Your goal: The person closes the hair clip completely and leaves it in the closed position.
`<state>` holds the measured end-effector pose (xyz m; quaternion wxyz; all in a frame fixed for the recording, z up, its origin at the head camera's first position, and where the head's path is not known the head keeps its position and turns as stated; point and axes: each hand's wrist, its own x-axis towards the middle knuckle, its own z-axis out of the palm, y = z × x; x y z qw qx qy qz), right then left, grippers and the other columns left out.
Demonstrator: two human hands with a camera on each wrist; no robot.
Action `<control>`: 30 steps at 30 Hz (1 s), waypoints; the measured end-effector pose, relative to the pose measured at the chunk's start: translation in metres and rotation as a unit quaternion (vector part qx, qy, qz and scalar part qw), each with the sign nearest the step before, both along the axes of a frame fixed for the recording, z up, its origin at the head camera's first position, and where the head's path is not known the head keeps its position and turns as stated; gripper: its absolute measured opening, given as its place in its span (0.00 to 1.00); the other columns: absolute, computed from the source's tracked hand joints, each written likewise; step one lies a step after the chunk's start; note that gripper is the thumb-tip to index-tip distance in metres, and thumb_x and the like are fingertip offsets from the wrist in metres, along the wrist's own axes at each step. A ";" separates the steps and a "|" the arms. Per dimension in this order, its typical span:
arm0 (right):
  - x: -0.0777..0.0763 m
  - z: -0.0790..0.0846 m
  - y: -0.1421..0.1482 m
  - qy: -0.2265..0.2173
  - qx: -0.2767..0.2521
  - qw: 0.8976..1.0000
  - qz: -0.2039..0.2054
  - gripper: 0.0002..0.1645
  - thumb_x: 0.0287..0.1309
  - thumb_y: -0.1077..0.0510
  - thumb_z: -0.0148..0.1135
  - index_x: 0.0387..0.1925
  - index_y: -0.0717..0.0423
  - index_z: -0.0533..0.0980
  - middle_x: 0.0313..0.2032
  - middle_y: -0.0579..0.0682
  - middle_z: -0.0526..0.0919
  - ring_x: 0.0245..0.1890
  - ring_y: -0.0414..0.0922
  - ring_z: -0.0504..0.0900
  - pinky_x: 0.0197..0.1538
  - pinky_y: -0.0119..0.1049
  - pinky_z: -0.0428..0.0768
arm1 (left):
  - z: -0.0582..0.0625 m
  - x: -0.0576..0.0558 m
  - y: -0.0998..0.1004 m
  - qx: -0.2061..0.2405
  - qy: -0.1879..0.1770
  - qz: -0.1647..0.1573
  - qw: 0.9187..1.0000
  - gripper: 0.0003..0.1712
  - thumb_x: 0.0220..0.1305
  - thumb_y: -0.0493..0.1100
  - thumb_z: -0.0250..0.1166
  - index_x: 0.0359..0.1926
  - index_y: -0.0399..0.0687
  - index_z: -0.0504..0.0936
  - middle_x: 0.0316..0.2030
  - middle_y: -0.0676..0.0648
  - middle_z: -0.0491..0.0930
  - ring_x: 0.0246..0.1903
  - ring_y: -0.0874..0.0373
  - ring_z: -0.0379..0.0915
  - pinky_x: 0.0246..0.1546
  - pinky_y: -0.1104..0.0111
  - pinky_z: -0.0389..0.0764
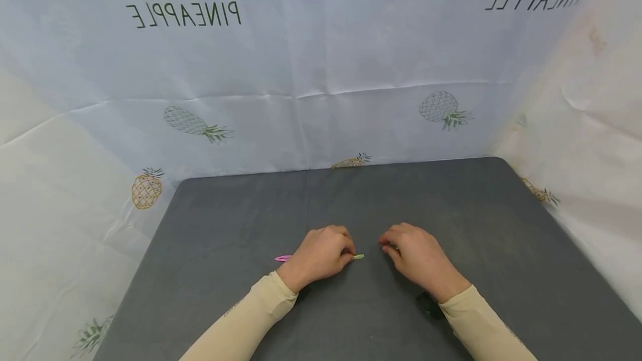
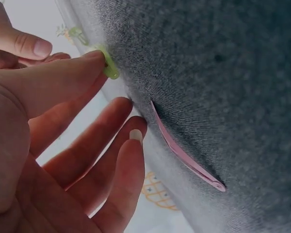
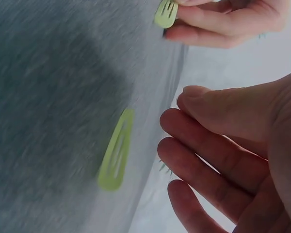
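My left hand [image 1: 323, 252] pinches a yellow-green snap hair clip [image 2: 110, 65] between thumb and index finger, its end jutting past the fingertips. The other left fingers are spread and loosely bent. A pink snap hair clip [image 2: 186, 158] lies on the grey table beside that hand, partly covered by it in the head view. To the right, my right hand [image 1: 416, 252] hovers low over the table, fingers gently bent and nothing between them. Near its fingertips a second yellow-green hair clip [image 3: 116, 153] lies on the table; the hand mostly hides it in the head view.
The dark grey table [image 1: 241, 210] has rounded far corners. White cloth [image 1: 301, 60] printed with pineapples hangs behind it and along both sides. A small dark device [image 1: 430, 305] sits under the right wrist.
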<state>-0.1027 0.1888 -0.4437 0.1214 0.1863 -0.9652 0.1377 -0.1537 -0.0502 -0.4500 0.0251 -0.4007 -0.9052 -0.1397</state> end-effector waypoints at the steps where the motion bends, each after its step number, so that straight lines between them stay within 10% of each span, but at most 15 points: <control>1: 0.000 0.000 0.003 -0.001 0.002 1.000 -0.003 0.08 0.60 0.63 0.80 0.40 0.49 0.90 0.38 0.43 0.90 0.39 0.43 0.87 0.43 0.41 0.87 | 0.000 0.000 0.001 -0.001 0.001 0.003 1.000 0.03 0.70 0.46 0.75 0.39 0.62 0.95 0.42 0.59 0.88 0.43 0.62 0.86 0.36 0.66 0.86; 17: 0.005 0.001 0.040 -0.006 -0.016 0.999 -0.034 0.14 0.58 0.63 0.82 0.46 0.53 0.89 0.43 0.47 0.90 0.44 0.47 0.86 0.45 0.46 0.87 | 0.024 -0.007 0.061 -0.043 0.037 -0.018 0.998 0.12 0.71 0.51 0.74 0.53 0.58 0.92 0.47 0.56 0.89 0.45 0.61 0.87 0.41 0.66 0.89; 30: 0.009 -0.012 0.044 -0.017 0.023 0.999 -0.035 0.15 0.57 0.60 0.83 0.46 0.53 0.91 0.39 0.47 0.87 0.38 0.45 0.84 0.39 0.43 0.85 | 0.001 0.000 0.094 -0.067 0.050 -0.008 0.996 0.07 0.70 0.51 0.75 0.44 0.57 0.94 0.38 0.54 0.85 0.34 0.61 0.81 0.30 0.67 0.84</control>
